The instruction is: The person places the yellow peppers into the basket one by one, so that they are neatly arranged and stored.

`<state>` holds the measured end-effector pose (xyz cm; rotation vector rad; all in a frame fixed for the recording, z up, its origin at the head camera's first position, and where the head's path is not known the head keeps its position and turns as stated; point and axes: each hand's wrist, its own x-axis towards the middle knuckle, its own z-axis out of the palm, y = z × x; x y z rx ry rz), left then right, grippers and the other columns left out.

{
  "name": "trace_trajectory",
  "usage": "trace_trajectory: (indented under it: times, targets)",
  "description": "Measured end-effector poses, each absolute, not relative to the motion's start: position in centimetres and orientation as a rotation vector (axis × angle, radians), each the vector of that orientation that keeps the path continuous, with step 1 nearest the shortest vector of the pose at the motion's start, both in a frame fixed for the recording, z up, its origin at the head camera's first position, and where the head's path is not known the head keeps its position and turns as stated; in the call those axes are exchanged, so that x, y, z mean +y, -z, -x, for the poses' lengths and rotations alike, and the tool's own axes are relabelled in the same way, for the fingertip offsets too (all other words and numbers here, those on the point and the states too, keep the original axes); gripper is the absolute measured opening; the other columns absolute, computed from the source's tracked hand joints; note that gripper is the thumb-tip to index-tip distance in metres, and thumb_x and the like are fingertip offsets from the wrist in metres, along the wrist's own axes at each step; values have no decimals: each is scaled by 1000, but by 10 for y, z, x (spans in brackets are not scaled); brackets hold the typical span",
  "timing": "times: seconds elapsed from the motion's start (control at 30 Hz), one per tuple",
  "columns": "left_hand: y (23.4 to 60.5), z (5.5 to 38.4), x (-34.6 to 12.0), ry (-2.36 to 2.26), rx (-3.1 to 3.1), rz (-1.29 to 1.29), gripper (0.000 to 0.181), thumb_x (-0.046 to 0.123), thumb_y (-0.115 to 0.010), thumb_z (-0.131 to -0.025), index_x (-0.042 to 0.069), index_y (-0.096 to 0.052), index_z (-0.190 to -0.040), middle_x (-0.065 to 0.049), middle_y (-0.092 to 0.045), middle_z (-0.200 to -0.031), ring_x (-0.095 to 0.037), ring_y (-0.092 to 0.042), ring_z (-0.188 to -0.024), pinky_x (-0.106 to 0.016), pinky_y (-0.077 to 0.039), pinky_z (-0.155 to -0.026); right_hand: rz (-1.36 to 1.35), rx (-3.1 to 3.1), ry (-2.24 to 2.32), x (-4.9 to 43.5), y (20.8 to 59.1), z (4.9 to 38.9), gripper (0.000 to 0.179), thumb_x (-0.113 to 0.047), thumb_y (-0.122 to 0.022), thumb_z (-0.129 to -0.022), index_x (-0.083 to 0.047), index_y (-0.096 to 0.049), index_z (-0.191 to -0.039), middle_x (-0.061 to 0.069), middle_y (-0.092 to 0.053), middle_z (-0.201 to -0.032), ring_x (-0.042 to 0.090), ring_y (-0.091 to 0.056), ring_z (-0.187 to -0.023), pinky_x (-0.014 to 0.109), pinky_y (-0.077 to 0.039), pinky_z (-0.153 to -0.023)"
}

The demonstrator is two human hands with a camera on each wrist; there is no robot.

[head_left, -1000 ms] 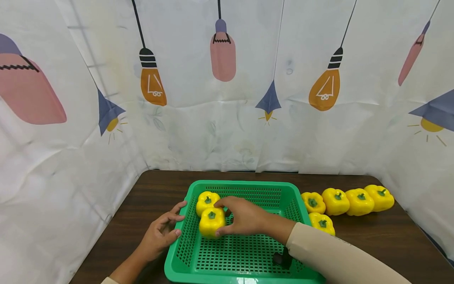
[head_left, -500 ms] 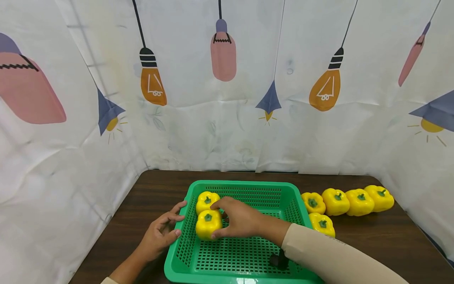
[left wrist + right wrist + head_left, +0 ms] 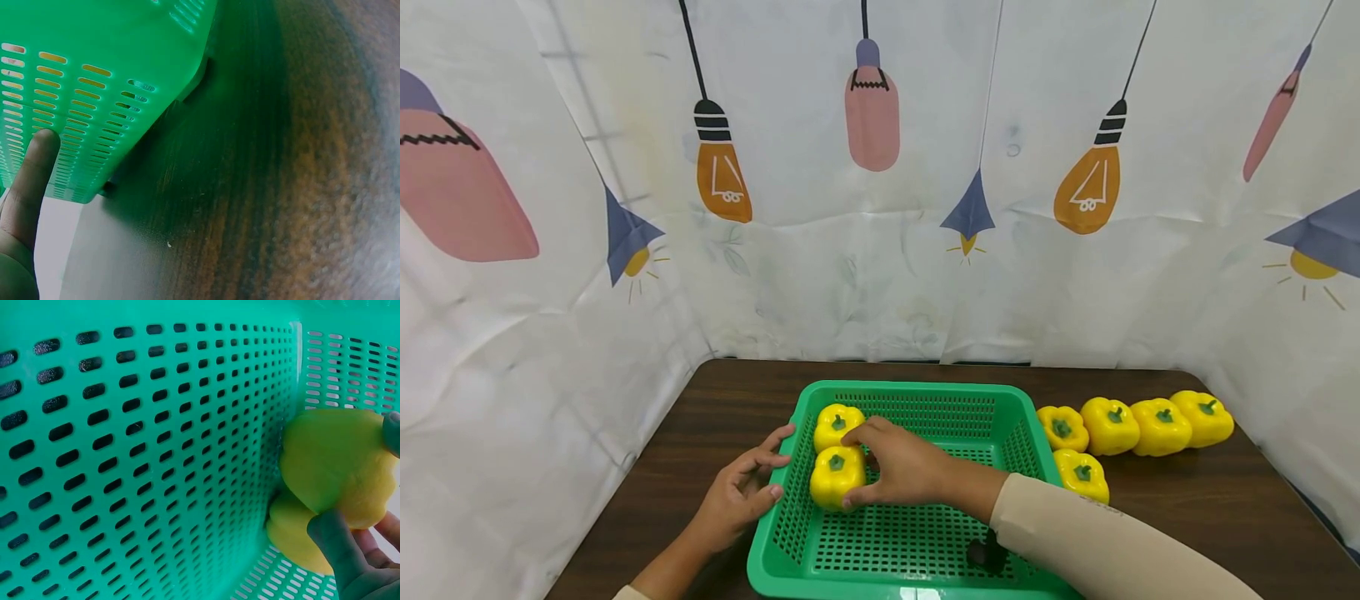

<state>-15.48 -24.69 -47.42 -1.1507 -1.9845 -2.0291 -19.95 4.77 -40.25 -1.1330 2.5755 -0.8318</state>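
A yellow bell pepper point(image 3: 835, 478) with a green stem sits in the green perforated basket point(image 3: 902, 575) by its left wall, and my right hand point(image 3: 898, 471) grips it between thumb and fingers. Right behind it in the corner is a second yellow pepper point(image 3: 837, 423). In the right wrist view the held pepper point(image 3: 337, 462) is close to the basket's slotted bottom, overlapping the other one point(image 3: 290, 531). My left hand point(image 3: 741, 492) touches the outside of the basket's left rim with loosely spread fingers. One finger point(image 3: 31, 181) lies against the slotted wall in the left wrist view.
Right of the basket, several yellow peppers point(image 3: 1161, 427) stand in a row on the dark wooden table point(image 3: 745, 396), with one more pepper point(image 3: 1081, 475) in front of them, partly behind the rim. A white sheet point(image 3: 820, 283) printed with lamps hangs behind and beside the table.
My right hand has moved the held pepper slightly left and toward me, nearer the basket's left wall. The left hand has stayed at the rim.
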Motion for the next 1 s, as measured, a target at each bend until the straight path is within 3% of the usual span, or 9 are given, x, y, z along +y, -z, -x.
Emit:
trace_trajectory:
  times: [0.37,1.0]
  targets:
    - [471,155,-246,2007,-1980,1161,39,-22,-48,-92,-14,-52,-129,-31,-28,-160,-20,-24,-153,-24,-26,-117,1145,2580,809,45,406,200,76,-57,-82,-81,-17,-57,-140,-3,-48,-124,5,-59,-93,18,-51,-78]
    - [471,154,-246,2031,-1980,1169,36,-21,-47,-93,-17,-49,-129,-29,-26,-162,-19,-22,-154,-23,-25,-117,1117,2670,699,55,402,197,82,-65,-79,-80,-23,-53,-146,0,-46,-142,8,-61,-93,23,-52,-72]
